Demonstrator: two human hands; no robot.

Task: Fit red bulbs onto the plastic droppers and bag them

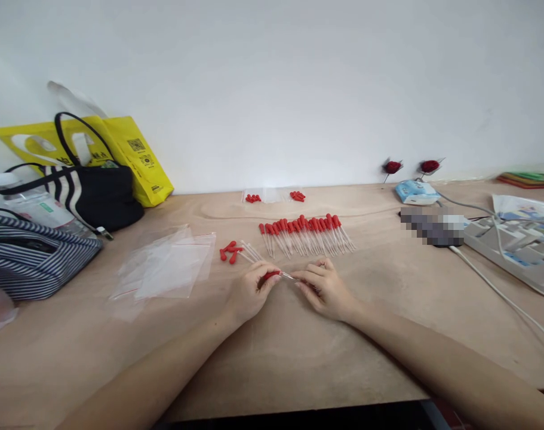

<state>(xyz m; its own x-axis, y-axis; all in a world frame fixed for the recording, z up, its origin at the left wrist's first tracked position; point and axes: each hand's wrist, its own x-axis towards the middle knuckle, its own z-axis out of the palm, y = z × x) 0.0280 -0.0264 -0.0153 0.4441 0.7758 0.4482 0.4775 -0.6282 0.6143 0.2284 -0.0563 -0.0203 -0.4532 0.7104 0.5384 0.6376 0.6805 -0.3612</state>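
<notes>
Nearest me, the forearms (437, 343) reach across the wooden table (388, 272) toward the row of droppers (303, 222). On my side of that row, the left hand (248, 291) firmly pinches a red bulb (272, 275); the right hand (324, 291), fingers together, grips the clear tube (287, 276) meeting it (bulb-fitting, I judge). Next calls for a straight, gentle push.

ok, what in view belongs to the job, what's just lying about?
Job:
red bulb in left hand
clear tube in right hand
loose red bulbs
loose clear tubes
row of red-capped tubes
probably the clear zip bags

Apparently lying about:
yellow bag
black bag
striped pouch
red flowers
blue packet
power strip
</notes>
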